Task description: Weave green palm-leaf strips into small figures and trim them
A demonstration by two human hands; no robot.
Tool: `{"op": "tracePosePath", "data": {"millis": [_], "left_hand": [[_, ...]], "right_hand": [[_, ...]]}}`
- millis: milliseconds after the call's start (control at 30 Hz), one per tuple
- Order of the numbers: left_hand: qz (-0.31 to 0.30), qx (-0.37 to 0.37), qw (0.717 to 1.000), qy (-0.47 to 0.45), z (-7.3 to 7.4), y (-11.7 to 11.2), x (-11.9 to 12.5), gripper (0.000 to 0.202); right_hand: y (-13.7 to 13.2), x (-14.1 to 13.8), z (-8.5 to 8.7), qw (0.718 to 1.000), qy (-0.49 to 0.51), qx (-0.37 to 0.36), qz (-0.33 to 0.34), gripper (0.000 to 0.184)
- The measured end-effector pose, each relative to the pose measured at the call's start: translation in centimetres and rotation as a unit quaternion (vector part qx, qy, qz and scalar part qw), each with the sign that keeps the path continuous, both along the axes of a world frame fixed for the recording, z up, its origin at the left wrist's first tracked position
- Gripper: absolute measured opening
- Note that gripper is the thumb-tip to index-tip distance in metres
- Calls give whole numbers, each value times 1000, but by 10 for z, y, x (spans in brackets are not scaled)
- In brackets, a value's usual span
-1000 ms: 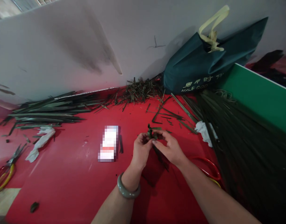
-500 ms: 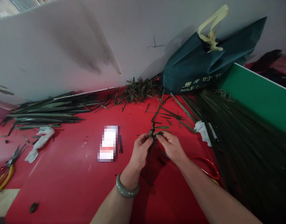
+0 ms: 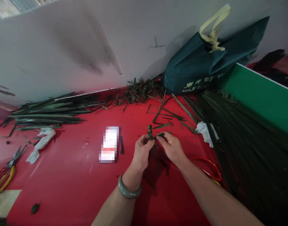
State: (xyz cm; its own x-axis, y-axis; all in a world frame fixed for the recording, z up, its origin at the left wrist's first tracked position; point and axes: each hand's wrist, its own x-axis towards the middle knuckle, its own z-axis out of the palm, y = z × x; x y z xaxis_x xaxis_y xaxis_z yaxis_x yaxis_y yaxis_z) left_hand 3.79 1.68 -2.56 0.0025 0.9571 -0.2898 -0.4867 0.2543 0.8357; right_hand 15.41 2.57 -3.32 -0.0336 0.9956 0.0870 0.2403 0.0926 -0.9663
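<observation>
Holding the knotted leaf piece (image 3: pixel 150 132) upright in my left grip (image 3: pixel 141 153), thumb and fingers closed on its lower end; its segmented top stands clear of them. My right grip (image 3: pixel 173 149) is a narrow pinch, thumb against finger, on a short dark strip (image 3: pixel 162 135). Whether that strip joins the piece I cannot tell: the stretch between is thin and dim.

Change noted: one second back both sets of fingertips meet at the piece; now a small gap separates them. Over the last half second the piece also turns from a narrow profile to a broader one, so its stacked folds read more clearly. A slender leaf strip (image 3: pixel 161 126) beside its top goes from nearly level to slanting; attachment unclear.

Judgement: my left serves as anchor, my right does the manipulating. The separation suggests the strip is being drawn out or repositioned, and the folds seem to keep their form without support from the right. Handling looks unfinished, since a strip remains pinched.

Position: piece and both grips are over the red tabletop (image 3: pixel 71 188), right of the phone (image 3: pixel 108 144), well apart from the scissors (image 3: pixel 11 164) at far left.
</observation>
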Motion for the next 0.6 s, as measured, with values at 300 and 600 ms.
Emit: {"op": "tracePosePath", "data": {"millis": [300, 600], "left_hand": [[-41, 4, 999, -6, -2, 3, -5, 19], [41, 13, 999, -1, -5, 7, -7, 19]], "right_hand": [[5, 4, -3, 998, 62, -14, -26, 16], [-27, 13, 68, 940, 312, 116, -72, 8]]}}
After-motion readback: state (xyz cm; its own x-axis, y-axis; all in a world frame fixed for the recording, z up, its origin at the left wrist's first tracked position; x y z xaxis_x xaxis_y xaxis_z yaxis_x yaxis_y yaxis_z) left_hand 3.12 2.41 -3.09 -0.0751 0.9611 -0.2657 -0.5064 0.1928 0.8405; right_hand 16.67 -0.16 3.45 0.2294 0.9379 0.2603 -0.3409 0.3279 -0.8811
